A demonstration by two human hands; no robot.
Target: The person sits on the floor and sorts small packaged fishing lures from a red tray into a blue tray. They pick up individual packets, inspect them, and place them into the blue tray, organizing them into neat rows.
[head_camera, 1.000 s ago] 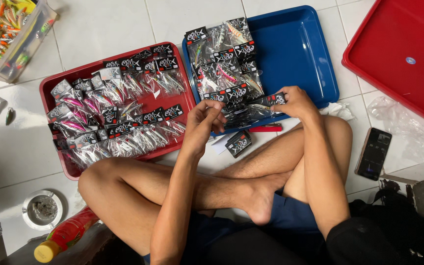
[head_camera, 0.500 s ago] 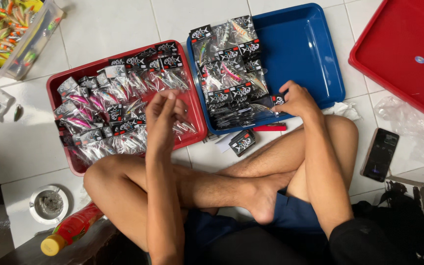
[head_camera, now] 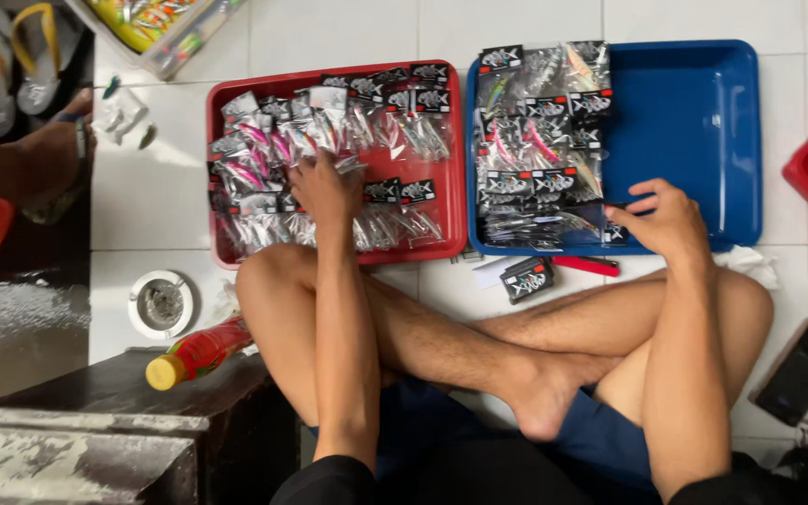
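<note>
Beneath our left hand (head_camera: 326, 190), palm down with fingers spread and gripping nothing, lie the packaged lures (head_camera: 278, 154) filling the red tray (head_camera: 455, 215). To its right, our right hand (head_camera: 668, 221), loosely curled, rests at the blue tray (head_camera: 703, 112) rim, fingertips touching a small packet (head_camera: 615, 234); whether it grips we cannot tell.

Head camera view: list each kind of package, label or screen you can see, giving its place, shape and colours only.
Red tray packets: clear bags, black card tops, under the left hand.
Blue tray packets: same kind, left half, by the right hand.
Loose packet: on the floor before the trays.
Phone: dark screen, far right.
</note>
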